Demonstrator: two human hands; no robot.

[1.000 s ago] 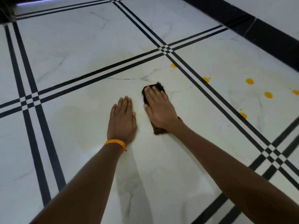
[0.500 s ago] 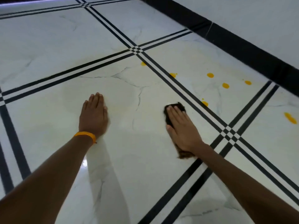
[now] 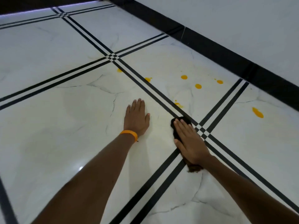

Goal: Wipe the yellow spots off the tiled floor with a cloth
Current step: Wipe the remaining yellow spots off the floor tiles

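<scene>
Right hand [image 3: 190, 141] grip: flat palm, fingers straight and together, pressing down on a dark cloth [image 3: 181, 121], not curled around it. Cloth shows past the fingertips and as a brown frayed end at the wrist [image 3: 195, 168]. It lies on the black double stripe [image 3: 150, 181] of the tiled floor [image 3: 64, 126], just beside the stripe crossing [image 3: 202, 129]. Left hand [image 3: 136, 118] grip: holding nothing, spread flat on the white tile, near the right hand but apart. Orange band [image 3: 129, 134] on the left wrist. Beyond the cloth, yellow spots: smear [image 3: 178, 104] nearest, against the stripe; elongated blot [image 3: 257, 112] on the tile to the right; farther off, round drops [image 3: 198, 86], [image 3: 184, 77], [image 3: 219, 81]; two at the stripe edge [image 3: 147, 79], [image 3: 119, 70]. Black skirting [image 3: 210, 46] and pale wall [image 3: 242, 18] at the back.
</scene>
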